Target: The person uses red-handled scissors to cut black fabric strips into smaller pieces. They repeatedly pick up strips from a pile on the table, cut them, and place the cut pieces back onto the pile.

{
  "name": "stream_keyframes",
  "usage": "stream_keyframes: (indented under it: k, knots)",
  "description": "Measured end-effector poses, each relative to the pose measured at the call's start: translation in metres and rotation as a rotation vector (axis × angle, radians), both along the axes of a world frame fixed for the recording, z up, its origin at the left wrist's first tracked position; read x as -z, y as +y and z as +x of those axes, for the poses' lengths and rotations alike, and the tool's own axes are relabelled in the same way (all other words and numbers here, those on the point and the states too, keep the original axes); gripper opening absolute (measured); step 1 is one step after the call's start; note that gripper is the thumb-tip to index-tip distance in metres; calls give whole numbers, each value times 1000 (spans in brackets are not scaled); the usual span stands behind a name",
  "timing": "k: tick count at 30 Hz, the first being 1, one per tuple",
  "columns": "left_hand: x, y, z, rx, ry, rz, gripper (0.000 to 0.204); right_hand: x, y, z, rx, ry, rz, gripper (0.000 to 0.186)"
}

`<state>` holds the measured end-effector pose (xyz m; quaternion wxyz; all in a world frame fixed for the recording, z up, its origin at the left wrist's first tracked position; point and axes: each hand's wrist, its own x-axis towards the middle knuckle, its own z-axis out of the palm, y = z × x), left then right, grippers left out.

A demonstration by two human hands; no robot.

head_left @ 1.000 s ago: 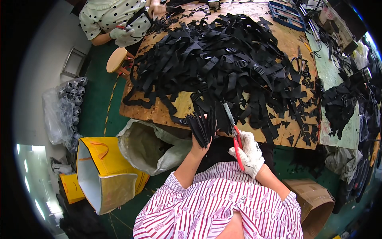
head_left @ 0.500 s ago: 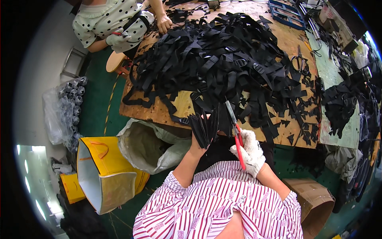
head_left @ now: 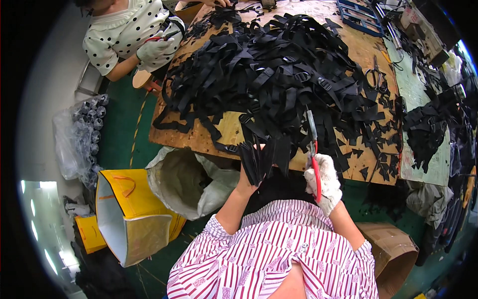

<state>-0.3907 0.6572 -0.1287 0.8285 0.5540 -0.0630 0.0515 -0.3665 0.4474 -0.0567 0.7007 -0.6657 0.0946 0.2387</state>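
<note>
My bare left hand is closed round a fanned bundle of black webbing straps near the table's front edge. Some strap ends hang from the bundle toward the right. In a white work glove, my right hand grips red-handled scissors. Their grey blades point away from me, over the front of a big heap of black straps, and apart from the bundle. Black plastic buckles show among the heaped straps.
Another pair of scissors lies at the table's right, among black triangular offcuts. A co-worker's gloved hand holds a red-handled tool at the far left. Below the table stand an open white sack, a yellow bag and a cardboard box.
My right hand has moved right with the scissors, away from the bundle. My left hand stays nearly in place, its straps spread wider. The co-worker's bare hand has moved farther back.
</note>
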Motion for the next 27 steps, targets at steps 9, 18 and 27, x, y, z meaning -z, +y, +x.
stream_keyframes:
  k: [9, 18, 27]
  knots:
    - [-2, -6, 2, -130, -1, 26, 63, 10, -13, -12, -344, -581, -514, 74]
    - [20, 0, -1, -71, 110, -161, 61, 8, -10, -11, -343, -591, -589, 77]
    - [-18, 14, 14, 40, 210, 148, 51, 18, -20, -10, -74, -487, -389, 65]
